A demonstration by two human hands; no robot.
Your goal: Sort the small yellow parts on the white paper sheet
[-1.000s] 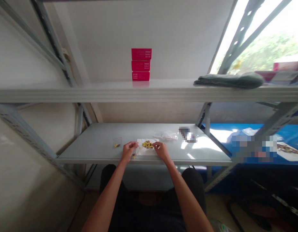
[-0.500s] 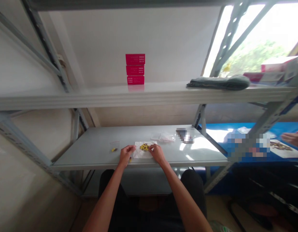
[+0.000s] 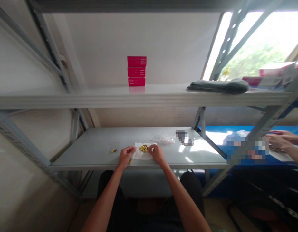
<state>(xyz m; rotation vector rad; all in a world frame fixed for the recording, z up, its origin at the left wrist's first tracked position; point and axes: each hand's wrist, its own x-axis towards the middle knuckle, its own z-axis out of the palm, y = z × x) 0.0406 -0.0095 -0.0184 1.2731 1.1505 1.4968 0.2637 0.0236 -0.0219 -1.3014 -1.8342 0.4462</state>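
Note:
A sheet of white paper lies near the front edge of the grey shelf, with a pile of small yellow and dark brown pieces on it. My left hand is at the paper's left side, thumb and fingertips pinched together; what they hold is too small to make out. A few yellow-brown bits show just below that hand. My right hand reaches the pile's right edge, its fingers closed in a pinch that hides their tips. Farther left lies a small clear zip bag with yellow and brown pieces in it.
Clear plastic bags lie behind the paper, beside a blurred-out dark object. Overhead, an upper shelf holds stacked red boxes and a folded grey cloth. Another person's hands are over a blue table at right.
My two hands stay almost in place, with the right fingers shifting slightly at the pile. At right, the other person's hands have come farther into view over their dark pieces.

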